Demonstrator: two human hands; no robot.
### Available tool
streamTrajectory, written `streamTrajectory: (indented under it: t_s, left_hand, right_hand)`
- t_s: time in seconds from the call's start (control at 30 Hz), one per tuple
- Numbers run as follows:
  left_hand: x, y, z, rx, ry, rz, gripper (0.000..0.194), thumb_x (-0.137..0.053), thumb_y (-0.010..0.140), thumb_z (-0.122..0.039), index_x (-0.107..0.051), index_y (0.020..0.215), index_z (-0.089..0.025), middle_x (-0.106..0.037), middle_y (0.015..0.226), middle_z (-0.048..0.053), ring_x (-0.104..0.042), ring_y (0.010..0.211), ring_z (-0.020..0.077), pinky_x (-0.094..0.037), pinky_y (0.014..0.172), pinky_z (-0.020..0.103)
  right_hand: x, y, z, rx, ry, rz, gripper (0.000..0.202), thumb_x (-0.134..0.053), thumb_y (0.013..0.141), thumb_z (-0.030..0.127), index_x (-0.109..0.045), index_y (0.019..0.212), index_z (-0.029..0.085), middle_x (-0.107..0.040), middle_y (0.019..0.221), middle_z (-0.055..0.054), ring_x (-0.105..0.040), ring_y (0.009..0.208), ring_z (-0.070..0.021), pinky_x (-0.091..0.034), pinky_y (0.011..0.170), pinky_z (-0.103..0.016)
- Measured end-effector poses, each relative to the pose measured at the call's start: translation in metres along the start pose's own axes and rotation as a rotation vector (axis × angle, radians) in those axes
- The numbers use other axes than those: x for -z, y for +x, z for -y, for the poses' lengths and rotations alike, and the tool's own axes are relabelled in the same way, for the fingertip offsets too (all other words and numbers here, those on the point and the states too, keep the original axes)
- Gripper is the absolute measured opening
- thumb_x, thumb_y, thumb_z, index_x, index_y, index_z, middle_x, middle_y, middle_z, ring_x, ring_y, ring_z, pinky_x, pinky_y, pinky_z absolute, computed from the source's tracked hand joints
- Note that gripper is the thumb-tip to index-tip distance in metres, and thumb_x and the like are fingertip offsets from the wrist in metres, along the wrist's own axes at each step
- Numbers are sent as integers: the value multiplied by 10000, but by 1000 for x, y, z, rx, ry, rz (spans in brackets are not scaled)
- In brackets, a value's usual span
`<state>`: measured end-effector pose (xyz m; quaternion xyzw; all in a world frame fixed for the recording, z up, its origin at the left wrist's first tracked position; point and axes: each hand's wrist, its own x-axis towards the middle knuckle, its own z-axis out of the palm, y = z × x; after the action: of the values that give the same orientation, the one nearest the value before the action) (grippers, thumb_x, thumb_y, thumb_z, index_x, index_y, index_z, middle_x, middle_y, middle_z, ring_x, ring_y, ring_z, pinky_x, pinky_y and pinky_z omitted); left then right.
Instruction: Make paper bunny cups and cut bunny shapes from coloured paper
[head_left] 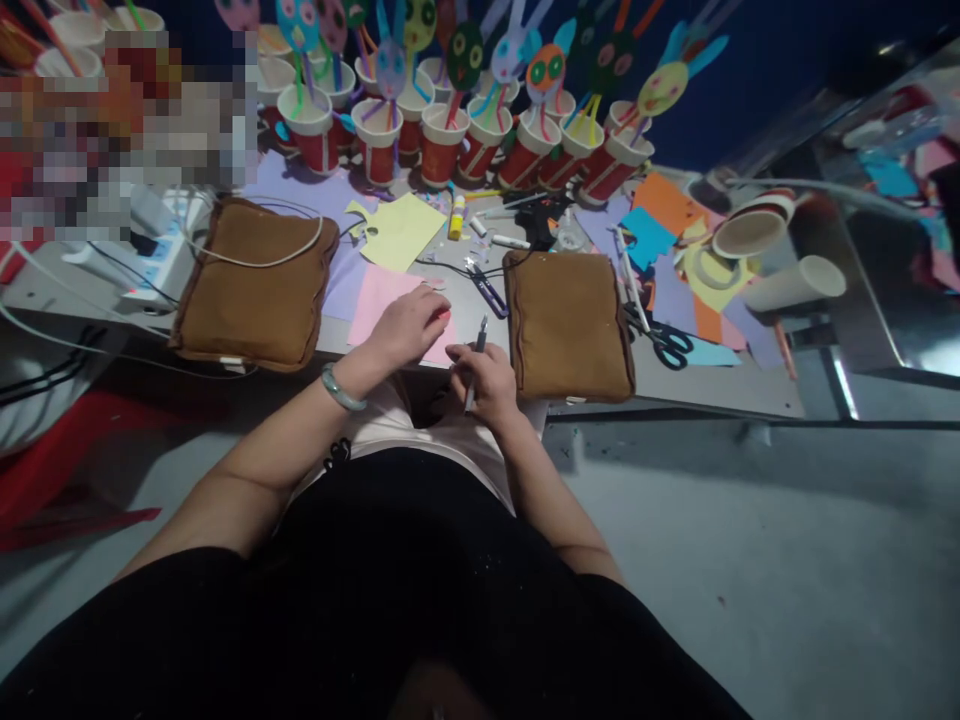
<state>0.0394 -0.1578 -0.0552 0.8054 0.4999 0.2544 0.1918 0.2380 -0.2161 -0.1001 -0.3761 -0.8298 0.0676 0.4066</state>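
Note:
My left hand (411, 328), with a green bangle at its wrist, rests over a pink sheet of paper (375, 303) at the table's front edge. Its fingers are curled together, with a small red spot at the fingertips; what they hold is too small to name. To its right my right hand (486, 382) grips a dark pen-like tool (478, 365) with a metallic tip pointing up and away from me. Beyond the hands lie a dark craft knife (487, 290) and a yellow sheet (405, 232) with a cut-out edge.
Brown cushions (259, 285) (571, 325) flank the hands. Red-and-white cups (444, 145) with paper figures line the back. Black-handled scissors (667, 345), paper scraps and a white cup (802, 285) lie right. A power strip (169, 260) with cables is left. A glue stick (456, 217) stands mid-table.

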Motion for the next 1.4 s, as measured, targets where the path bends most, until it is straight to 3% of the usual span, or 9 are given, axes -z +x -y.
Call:
streamTrajectory:
  t_s: [0.17, 0.33, 0.9, 1.4]
  left_hand:
    - [7, 2, 9, 73, -144, -11, 242, -621, 884, -257, -780, 1036, -155, -769, 1066, 96, -692, 1017, 236, -556, 971, 385]
    - [8, 4, 10, 108, -222, -3, 262, -646, 860, -302, -802, 1032, -181, -789, 1061, 77, -704, 977, 225, -569, 927, 378]
    - [11, 6, -1, -38, -188, 83, 249, -619, 869, -282, -801, 1014, -192, -800, 993, 70, -706, 939, 219, -562, 930, 404]
    - [8, 3, -3, -45, -161, 77, 281, -602, 925, -358, -796, 1038, -190, -794, 1021, 78, -702, 947, 213, -544, 916, 377]
  right_hand:
    - [-3, -2, -1, -52, -4, 30, 209, -593, 921, 189, -685, 1099, 250, -801, 1047, -40, -732, 980, -235, -589, 882, -400]
    - [-7, -5, -3, -17, -23, -26, 322, -630, 910, 151, -665, 1210, 261, -781, 948, -23, -724, 993, -224, -592, 884, -380]
    - [-9, -5, -4, -39, -1, 10, 284, -587, 924, 183, -656, 1183, 280, -769, 970, -48, -712, 991, -246, -579, 878, -406]
    - [-10, -6, -5, -23, -16, 0, 292, -567, 931, 192, -662, 1195, 274, -773, 992, -58, -706, 996, -252, -584, 882, -414]
